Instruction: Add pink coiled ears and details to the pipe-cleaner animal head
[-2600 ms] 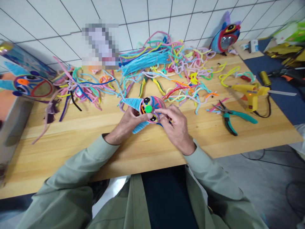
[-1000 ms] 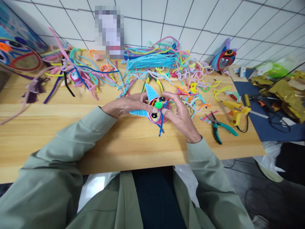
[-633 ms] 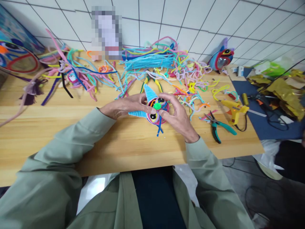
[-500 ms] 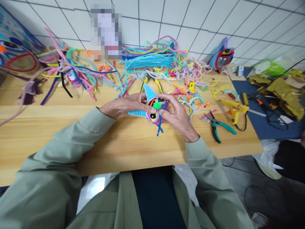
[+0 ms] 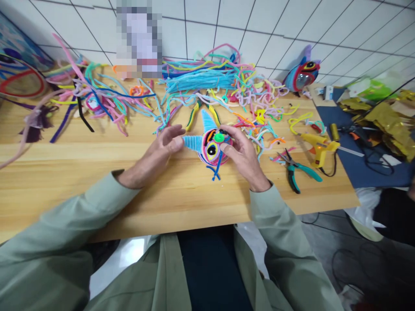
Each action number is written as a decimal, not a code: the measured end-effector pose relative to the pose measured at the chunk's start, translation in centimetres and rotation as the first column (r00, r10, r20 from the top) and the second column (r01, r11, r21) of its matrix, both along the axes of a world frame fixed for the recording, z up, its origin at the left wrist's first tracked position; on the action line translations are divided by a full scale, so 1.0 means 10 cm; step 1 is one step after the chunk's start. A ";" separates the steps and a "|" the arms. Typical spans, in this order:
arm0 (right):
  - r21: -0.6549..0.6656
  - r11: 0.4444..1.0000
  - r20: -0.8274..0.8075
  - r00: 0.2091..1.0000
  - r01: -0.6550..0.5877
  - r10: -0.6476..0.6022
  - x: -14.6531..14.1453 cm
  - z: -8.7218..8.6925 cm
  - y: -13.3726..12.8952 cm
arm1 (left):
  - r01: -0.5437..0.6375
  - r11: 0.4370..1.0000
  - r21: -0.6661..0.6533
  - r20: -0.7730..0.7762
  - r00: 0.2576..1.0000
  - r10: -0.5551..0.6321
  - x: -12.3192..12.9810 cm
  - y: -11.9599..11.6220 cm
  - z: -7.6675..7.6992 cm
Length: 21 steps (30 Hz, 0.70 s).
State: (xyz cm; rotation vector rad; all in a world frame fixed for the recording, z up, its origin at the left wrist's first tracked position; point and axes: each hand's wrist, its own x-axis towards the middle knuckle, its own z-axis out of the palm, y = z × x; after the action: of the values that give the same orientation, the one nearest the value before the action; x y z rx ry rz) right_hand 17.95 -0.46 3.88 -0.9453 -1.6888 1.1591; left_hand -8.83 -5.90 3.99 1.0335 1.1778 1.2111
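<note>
A round pipe-cleaner face [image 5: 212, 150] has black-and-yellow eyes, a green round nose and two light blue pointed ears. Blue strands dangle from its lower side. My right hand [image 5: 241, 151] grips its right side, thumb near the nose and fingers along the top edge. At the tip of the left ear [image 5: 193, 143] is my left hand [image 5: 165, 147], its fingers apart and curved; whether it touches the tip is hard to tell. Behind the face, yellow-green pliers handles [image 5: 193, 115] lie on the wooden table [image 5: 168, 201].
Bundled blue pipe cleaners [image 5: 201, 80] and loose coloured pieces line the back. Teal pliers [image 5: 300, 168] and a yellow glue gun [image 5: 319, 149] lie at the right. A second colourful figure [image 5: 301, 75] stands against the tiled wall. A person's dark sleeve shows at the far right.
My left hand has let go of the face's body and moved left, uncovering the left ear. The face has shifted slightly right and turned a little in my right hand.
</note>
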 end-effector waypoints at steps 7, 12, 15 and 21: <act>0.045 0.997 0.025 0.998 0.055 -0.057 -0.03 -0.04 0.00 | -0.007 0.988 0.154 -0.226 0.973 0.042 0.60 -0.31 -0.04; 0.075 0.995 0.047 0.997 0.059 -0.063 -0.03 -0.05 0.00 | -0.046 0.971 0.234 -0.268 0.957 0.110 0.76 -0.19 -0.09; 0.093 0.994 0.066 0.996 0.051 -0.057 -0.03 -0.04 0.00 | -0.087 0.963 0.253 -0.285 0.945 0.160 0.76 -0.16 -0.14; 0.095 0.994 0.077 0.995 0.055 -0.062 -0.04 0.00 -0.01 | -0.075 0.961 0.266 -0.313 0.936 0.160 0.74 -0.17 -0.17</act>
State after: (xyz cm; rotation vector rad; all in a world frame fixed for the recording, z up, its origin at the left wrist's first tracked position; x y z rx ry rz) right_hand 17.56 -0.59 3.90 -0.9875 -1.7508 1.0074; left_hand -1.40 -7.65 2.32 1.4159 1.3869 1.3396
